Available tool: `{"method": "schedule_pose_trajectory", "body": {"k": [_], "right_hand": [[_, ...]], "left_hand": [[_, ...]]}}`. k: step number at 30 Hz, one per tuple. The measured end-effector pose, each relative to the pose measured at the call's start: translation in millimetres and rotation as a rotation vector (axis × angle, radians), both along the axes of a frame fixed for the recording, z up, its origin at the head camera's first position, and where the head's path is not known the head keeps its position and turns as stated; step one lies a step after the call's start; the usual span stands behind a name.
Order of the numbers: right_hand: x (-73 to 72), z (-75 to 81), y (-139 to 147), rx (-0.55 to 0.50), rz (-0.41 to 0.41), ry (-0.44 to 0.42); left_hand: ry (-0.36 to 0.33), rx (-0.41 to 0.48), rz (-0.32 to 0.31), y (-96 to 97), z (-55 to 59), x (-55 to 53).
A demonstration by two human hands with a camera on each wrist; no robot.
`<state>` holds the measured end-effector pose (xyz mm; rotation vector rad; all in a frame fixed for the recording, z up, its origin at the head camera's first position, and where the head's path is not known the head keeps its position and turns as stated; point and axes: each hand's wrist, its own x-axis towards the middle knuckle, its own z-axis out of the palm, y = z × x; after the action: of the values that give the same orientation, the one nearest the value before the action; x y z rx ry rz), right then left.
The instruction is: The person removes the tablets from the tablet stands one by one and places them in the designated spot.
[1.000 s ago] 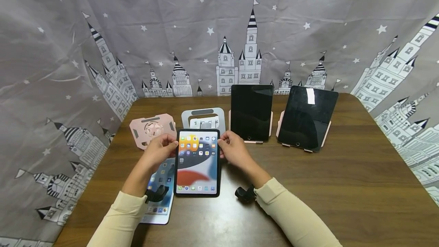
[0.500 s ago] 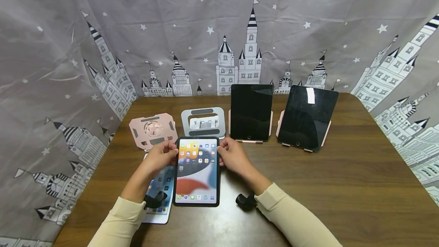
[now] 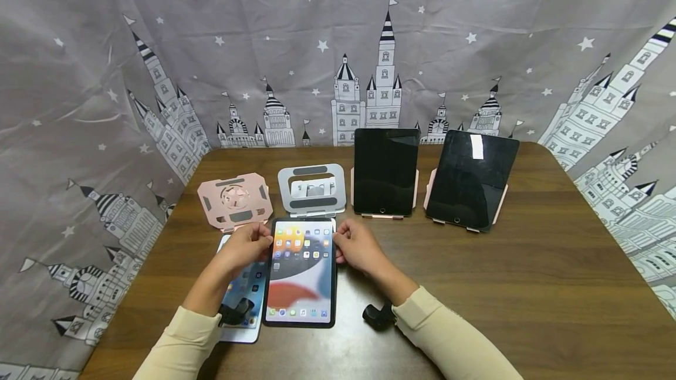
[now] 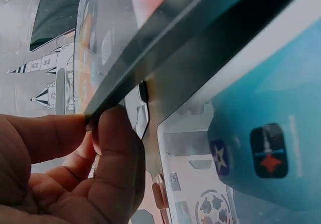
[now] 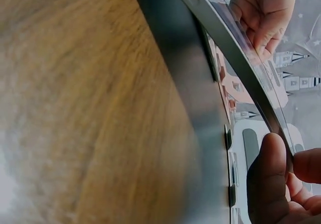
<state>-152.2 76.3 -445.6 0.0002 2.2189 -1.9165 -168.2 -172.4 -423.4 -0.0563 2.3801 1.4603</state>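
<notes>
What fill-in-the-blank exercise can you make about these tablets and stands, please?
The left hand and right hand pinch the black-framed tablet, which is switched ____.
The white-framed tablet lies on the person's ____ side of it.
The leftmost stand is coloured ____.
The number of dark-screened tablets is ____.

Missing words: on; left; pink; two.

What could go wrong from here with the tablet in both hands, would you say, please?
The left hand and right hand pinch the black-framed tablet only near its upper corners, so it might slip. In the head view its left edge borders the white tablet, which it could scratch. The grey stand sits just beyond its top edge and might get bumped.
</notes>
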Motion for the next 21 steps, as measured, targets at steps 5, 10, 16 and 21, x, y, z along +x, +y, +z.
{"method": "schedule_pose_trajectory", "body": {"k": [5,10,16,21], "right_hand": [[2.8,-3.5,0,0.046,0.027,0.008],[4.1,-7.9,-1,0.098,0.049,-0.004],[4.5,-10.0,-1,0.129,0.066,-0.03],[2.7,-10.4,-2,0.192,0.075,-0.042]], "left_hand": [[-0.031,-0.031,-0.014,-0.7,-1.5,3.5],[-0.052,-0.051,-0.03,-1.2,-2.9,5.7],[-0.046,-0.094,-0.06,0.8,-6.6,7.0],[-0.051,-0.125,-0.071,0.7,-10.3,6.3]]}}
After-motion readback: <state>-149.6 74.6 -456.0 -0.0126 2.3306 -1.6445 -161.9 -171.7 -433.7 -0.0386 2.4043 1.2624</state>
